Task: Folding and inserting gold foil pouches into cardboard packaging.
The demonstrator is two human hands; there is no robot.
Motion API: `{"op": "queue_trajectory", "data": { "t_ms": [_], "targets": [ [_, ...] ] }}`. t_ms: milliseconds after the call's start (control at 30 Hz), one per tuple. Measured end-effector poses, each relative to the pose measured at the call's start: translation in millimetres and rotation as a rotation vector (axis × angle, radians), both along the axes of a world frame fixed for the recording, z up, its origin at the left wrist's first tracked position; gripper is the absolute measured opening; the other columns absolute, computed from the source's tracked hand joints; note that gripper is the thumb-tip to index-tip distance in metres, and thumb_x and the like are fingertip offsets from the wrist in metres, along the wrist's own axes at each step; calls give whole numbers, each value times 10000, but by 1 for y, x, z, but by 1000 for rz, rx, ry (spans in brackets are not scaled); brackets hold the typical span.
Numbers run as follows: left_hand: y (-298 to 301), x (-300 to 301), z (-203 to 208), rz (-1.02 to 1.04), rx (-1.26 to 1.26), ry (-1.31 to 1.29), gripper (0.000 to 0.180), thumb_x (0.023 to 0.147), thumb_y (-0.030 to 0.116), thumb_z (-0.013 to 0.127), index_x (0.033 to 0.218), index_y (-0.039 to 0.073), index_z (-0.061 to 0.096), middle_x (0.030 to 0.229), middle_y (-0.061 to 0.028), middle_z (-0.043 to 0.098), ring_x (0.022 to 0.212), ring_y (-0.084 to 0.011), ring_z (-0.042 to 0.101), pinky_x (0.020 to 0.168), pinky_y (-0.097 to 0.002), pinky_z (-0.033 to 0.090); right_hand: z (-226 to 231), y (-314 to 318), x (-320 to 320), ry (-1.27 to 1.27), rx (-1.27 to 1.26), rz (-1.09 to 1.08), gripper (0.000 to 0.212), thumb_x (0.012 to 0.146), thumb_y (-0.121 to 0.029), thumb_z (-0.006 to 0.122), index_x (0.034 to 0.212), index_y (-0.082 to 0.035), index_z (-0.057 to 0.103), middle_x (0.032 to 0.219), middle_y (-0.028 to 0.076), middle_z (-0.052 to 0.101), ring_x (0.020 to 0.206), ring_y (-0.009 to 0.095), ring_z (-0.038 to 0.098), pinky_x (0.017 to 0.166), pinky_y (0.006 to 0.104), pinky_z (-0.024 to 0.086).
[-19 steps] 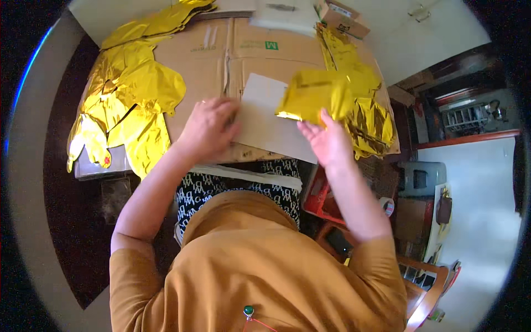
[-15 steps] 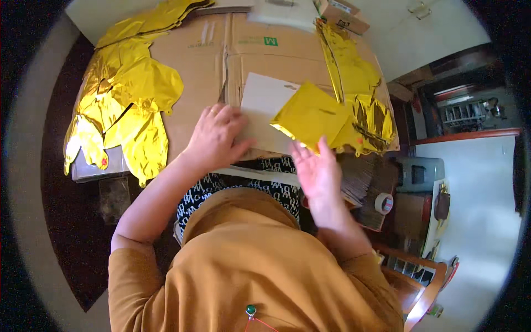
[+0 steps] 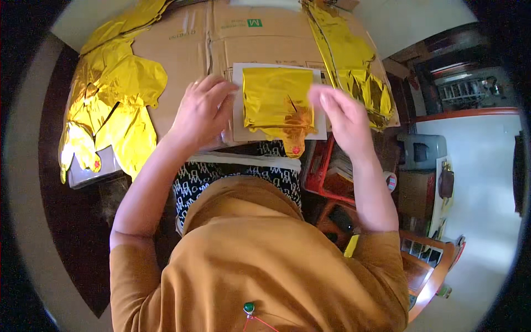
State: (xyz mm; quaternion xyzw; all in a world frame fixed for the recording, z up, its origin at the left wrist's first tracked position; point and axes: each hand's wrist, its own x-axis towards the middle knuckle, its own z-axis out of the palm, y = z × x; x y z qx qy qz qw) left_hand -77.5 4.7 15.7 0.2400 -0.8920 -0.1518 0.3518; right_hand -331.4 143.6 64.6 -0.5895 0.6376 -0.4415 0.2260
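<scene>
Folded gold foil balloon has swung round since half a second ago — back then it's held tilted over toward the right, now it's lying squared up on the white card, with a strip of card showing along its left and right sides. Its narrow tail, the bit with the red spot, sticks out past the card's near edge toward the patterned black-and-white fabric on the person's lap.

Left hand is just beside the card's left edge, fingers loosely curled, with a gap between them and the thumb, nothing in it that I can see. Right hand is at the balloon's right edge and pretty blurry — thumb close to the fingers, but I can't tell if it's pinching the foil or just brushing it.

Card's sitting on the cardboard-covered surface, at the near edge. Off to the left there's a spread of flat gold foil balloons, partly over a clear plastic box, and more crinkled gold foil lies along the right side. Below the right forearm you get a red crate, a roll of tape and a wooden chair.
</scene>
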Motion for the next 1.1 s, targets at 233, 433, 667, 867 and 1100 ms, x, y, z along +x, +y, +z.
{"op": "queue_trajectory", "data": {
  "t_ms": [233,433,667,867,1100],
  "targets": [
    [-12,-51,-19,-119,-218,-365,736,946,483,517,1437,-40,351,1507,-231,351,1416,-371,312,1170,-493,234,-68,-59,-4,896,132,-23,606,1004,-390,451,1445,16,364,1532,218,330,1432,360,293,1172,527,193],
    [-12,-52,-35,-126,-202,-378,819,932,558,507,1470,-26,304,1539,-223,305,1433,-367,290,1175,-498,216,-77,-62,-14,805,192,2,660,1008,-432,413,1515,-35,267,1586,155,254,1481,297,202,1199,486,102],
    [-22,-54,-38,-140,-260,-394,892,903,634,480,1454,-51,328,1523,-233,331,1434,-355,287,1181,-480,207,-82,-60,-19,868,148,17,691,1006,-457,393,1520,-22,237,1590,180,228,1481,319,189,1192,527,87],
    [-32,-39,-26,-220,-130,-363,815,930,511,532,1499,-8,264,1555,-191,294,1450,-339,264,1193,-454,194,-80,-60,-16,918,191,-7,691,1008,-467,379,1530,-43,222,1596,170,213,1483,316,183,1191,539,73],
    [-28,-14,-19,-242,149,-316,678,992,414,479,1513,38,262,1569,-174,272,1460,-333,240,1200,-429,181,-76,-60,-14,928,236,-18,701,1008,-501,342,1532,-50,223,1606,154,192,1493,315,146,1183,577,47]
  ]
}}
